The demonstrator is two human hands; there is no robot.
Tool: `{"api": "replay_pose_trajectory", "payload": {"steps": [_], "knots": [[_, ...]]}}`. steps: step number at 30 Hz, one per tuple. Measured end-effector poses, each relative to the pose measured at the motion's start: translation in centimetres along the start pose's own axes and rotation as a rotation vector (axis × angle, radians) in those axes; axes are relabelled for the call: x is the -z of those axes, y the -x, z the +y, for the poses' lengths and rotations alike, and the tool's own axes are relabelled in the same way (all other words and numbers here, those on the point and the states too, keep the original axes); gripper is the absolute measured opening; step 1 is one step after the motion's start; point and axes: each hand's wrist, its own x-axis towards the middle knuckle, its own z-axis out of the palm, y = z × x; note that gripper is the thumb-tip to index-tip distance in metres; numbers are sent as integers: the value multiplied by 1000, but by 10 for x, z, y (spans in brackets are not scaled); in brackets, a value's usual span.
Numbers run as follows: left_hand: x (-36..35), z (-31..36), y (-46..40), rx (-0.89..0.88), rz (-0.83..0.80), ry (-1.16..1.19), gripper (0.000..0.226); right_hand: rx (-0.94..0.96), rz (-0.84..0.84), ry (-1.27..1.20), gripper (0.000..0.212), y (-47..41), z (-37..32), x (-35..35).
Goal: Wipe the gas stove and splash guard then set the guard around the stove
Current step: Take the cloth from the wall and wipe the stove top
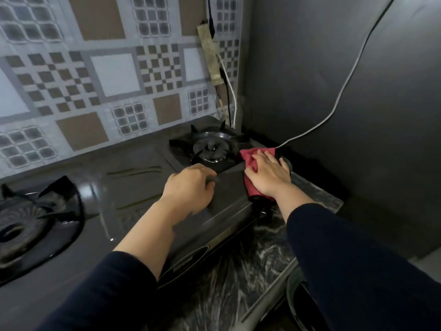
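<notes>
A dark glass-topped gas stove lies across the counter, with one burner at the far right and another burner at the left. My right hand presses flat on a red cloth at the stove's right edge, beside the right burner. My left hand rests on the stove top just left of it, fingers curled, holding nothing. The patterned panel behind the stove could be the splash guard or a wall covering; I cannot tell which.
A dark grey wall stands close on the right, with a white cable running down to the cloth. More cables hang in the back corner. The marbled counter shows in front of the stove.
</notes>
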Motion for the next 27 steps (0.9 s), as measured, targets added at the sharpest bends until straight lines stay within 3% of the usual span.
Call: {"api": "replay_pose_trajectory", "payload": {"steps": [6, 10, 18, 27], "knots": [[-7, 4, -17, 19, 9, -34, 40, -71, -100, 125, 64, -39, 15, 9], [-3, -2, -11, 34, -51, -56, 44, -53, -84, 116, 64, -18, 5, 6], [13, -26, 0, 134, -65, -49, 44, 153, 14, 1, 63, 69, -68, -17], [32, -70, 23, 186, -55, -19, 45, 357, -82, 50, 62, 92, -150, -35]]}}
